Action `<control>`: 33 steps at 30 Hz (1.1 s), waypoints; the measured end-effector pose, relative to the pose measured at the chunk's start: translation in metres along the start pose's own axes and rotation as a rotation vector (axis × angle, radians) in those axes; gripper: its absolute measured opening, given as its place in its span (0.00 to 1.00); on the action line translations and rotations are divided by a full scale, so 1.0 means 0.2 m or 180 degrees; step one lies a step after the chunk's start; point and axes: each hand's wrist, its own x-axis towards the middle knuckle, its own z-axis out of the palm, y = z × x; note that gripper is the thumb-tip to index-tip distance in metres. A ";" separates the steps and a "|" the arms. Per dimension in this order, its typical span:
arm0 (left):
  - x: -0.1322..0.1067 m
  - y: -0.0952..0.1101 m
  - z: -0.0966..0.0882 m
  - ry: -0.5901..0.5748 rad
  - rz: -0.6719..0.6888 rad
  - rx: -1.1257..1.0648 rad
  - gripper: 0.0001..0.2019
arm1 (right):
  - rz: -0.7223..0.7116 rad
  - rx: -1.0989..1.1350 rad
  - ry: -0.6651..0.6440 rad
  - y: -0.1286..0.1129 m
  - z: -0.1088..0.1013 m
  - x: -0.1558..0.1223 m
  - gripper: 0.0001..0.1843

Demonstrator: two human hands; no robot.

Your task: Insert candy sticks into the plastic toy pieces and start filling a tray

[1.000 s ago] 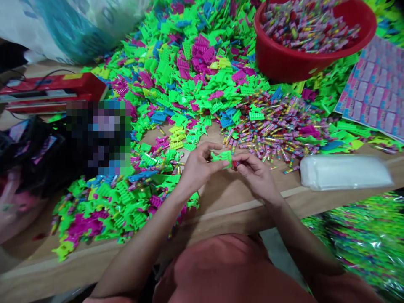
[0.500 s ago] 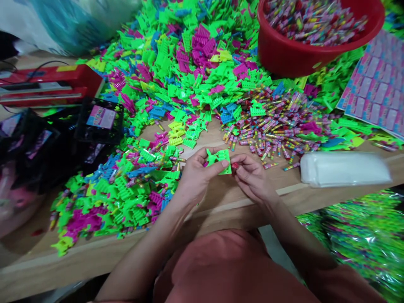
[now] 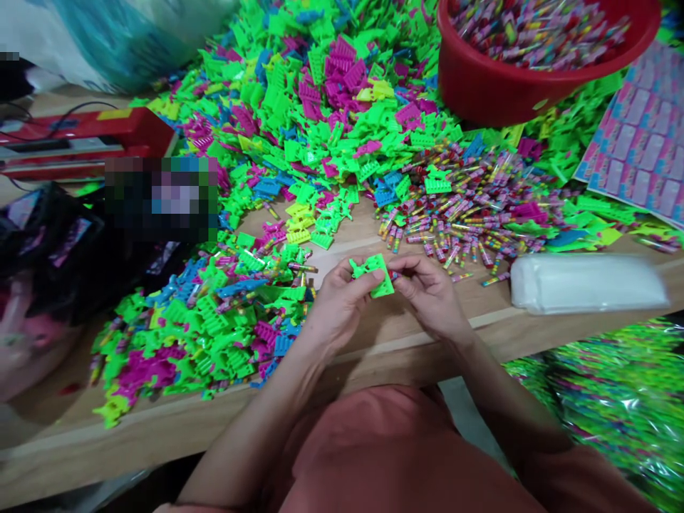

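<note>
Neon-green toothed plastic piece (image 3: 380,276) pinched in the left hand's (image 3: 339,306) grip; right hand (image 3: 430,296) pinches a red-tipped tube (image 3: 394,275).

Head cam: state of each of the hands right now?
Left hand: closed, holding a neon green plastic piece.
Right hand: closed, pinching a small red-tipped tube, mostly hidden.

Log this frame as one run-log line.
left hand: grips neon-green plastic piece | right hand: pinches small red item at its edge | near: loose candy sticks
</note>
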 end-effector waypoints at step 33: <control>-0.05 -0.07 -0.08 0.0186 0.0575 0.1664 0.13 | -0.0935 -0.1548 -0.0617 -0.03 -0.05 -0.02 0.09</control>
